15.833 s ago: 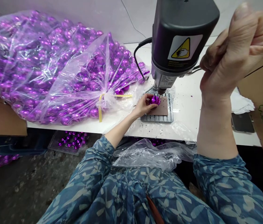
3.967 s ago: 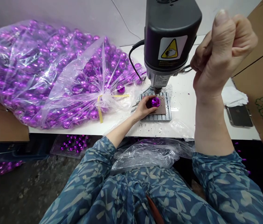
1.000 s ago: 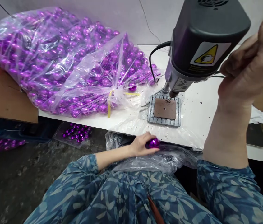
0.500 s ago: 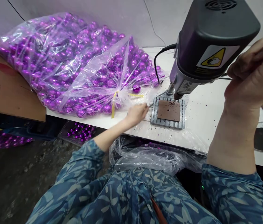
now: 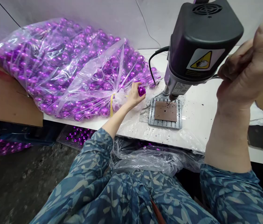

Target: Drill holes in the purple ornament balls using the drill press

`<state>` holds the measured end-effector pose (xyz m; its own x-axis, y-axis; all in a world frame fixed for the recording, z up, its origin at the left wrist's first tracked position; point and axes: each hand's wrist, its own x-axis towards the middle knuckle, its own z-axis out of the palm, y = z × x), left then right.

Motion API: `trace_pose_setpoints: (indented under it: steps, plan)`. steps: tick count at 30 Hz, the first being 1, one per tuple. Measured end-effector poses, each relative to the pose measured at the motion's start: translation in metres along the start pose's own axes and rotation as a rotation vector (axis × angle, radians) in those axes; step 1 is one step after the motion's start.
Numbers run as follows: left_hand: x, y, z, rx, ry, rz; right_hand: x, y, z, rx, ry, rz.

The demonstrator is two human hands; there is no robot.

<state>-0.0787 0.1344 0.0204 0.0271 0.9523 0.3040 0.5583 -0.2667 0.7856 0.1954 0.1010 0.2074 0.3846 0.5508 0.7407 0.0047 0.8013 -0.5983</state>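
My left hand (image 5: 135, 96) is closed round a shiny purple faceted ball (image 5: 142, 91), thumb on the near side and fingers on the far side. It is beside the knotted neck of a large clear bag (image 5: 116, 90) full of similar balls. To the right stands a bench drill press (image 5: 206, 40) with a black housing and a warning label. Below its chuck (image 5: 173, 97), a brown board (image 5: 165, 111) with a small dark hole lies on the slotted metal base (image 5: 151, 119). My right hand (image 5: 250, 59) is raised beside the housing, fingers curled; whatever they grip is hidden.
Dark shavings are scattered over the white table (image 5: 196, 124). Clear plastic sheeting (image 5: 150, 160) hangs at its front edge. A cardboard box (image 5: 10, 96) is at the left, a tray of purple balls (image 5: 77, 135) below. A dark flat object (image 5: 259, 137) and a white cloth (image 5: 258, 113) lie right.
My left hand has moved up and away from the drill base and taken hold of the loose purple ball by the bag. My right hand stays raised beside the drill; the view has shifted slightly.
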Motion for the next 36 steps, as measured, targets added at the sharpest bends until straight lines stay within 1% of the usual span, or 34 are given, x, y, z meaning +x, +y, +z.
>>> trace_pose_setpoints:
  steps: [1,2,3,6,8,10,12,14,16,18,20,25,29,31,33,36]
  plan:
    - [-0.009,0.006,0.000,-0.108,-0.005,-0.001,0.000,0.000,0.004,0.066,0.039,-0.041]
    - [-0.019,0.011,0.000,-0.225,-0.036,-0.021,-0.001,0.000,0.007,0.115,0.072,-0.076]
    - [-0.028,0.017,0.000,-0.349,-0.091,-0.061,0.000,0.001,0.009,0.137,0.084,-0.094]
    - [-0.050,0.031,0.002,-0.690,-0.275,-0.238,0.000,0.000,0.010,0.117,0.048,-0.073]
    - [-0.058,0.036,0.007,-0.825,-0.328,-0.339,-0.001,-0.002,0.010,0.146,0.050,-0.064]
    - [-0.063,0.037,0.015,-0.881,-0.326,-0.384,-0.002,-0.004,0.009,0.163,0.070,-0.078]
    - [-0.065,0.035,0.028,-0.889,-0.304,-0.378,-0.003,-0.005,0.010,0.149,0.061,-0.104]
    - [-0.066,0.031,0.042,-0.864,-0.257,-0.339,-0.004,-0.004,0.010,0.132,0.035,-0.116]
    - [-0.067,0.028,0.055,-0.811,-0.210,-0.289,-0.004,-0.003,0.011,0.139,0.037,-0.137]
    - [-0.066,0.026,0.065,-0.751,-0.199,-0.246,-0.005,-0.003,0.012,0.117,0.039,-0.164]
    - [-0.065,0.027,0.073,-0.689,-0.217,-0.212,-0.006,-0.004,0.012,0.049,0.028,-0.180]
    - [-0.061,0.034,0.082,-0.543,-0.256,-0.148,-0.007,-0.005,0.010,-0.099,0.036,-0.215]
    - [-0.064,0.042,0.085,-0.373,-0.199,-0.072,-0.007,-0.005,0.009,-0.117,0.022,-0.198]
    - [-0.067,0.045,0.086,-0.316,-0.199,-0.009,-0.008,-0.006,0.010,-0.107,0.032,-0.195]
    - [-0.070,0.046,0.088,-0.330,-0.222,0.034,-0.009,-0.008,0.010,-0.090,0.028,-0.197]
    - [-0.074,0.045,0.091,-0.394,-0.246,0.055,-0.010,-0.009,0.011,-0.091,0.027,-0.207]
